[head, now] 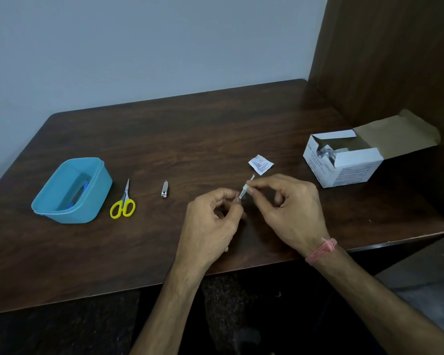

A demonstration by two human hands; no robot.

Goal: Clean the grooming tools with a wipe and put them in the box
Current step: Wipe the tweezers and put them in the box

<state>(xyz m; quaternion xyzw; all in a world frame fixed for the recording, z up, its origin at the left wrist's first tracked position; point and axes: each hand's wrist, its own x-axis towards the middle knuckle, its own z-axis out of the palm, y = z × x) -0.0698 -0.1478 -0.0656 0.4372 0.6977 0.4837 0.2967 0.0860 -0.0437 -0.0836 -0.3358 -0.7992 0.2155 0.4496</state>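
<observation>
Both hands meet over the middle of the table. My left hand [210, 221] pinches the near end of a thin metal tool [244, 190], maybe tweezers. My right hand [285, 203] pinches a small white wipe [246, 187] wrapped round the tool's shaft; the tool's tip pokes out beyond it. A blue plastic box [92, 201] stands at the left with a blue item inside. Yellow-handled scissors [123, 203] lie next to it. A small nail clipper [164, 189] lies between the scissors and my hands.
An open white wipe sachet [260, 164] lies just beyond my hands. A white cardboard carton [344, 167] with its flap open stands at the right, near a brown wall panel. The dark wooden table [190, 129] backs onto a pale wall.
</observation>
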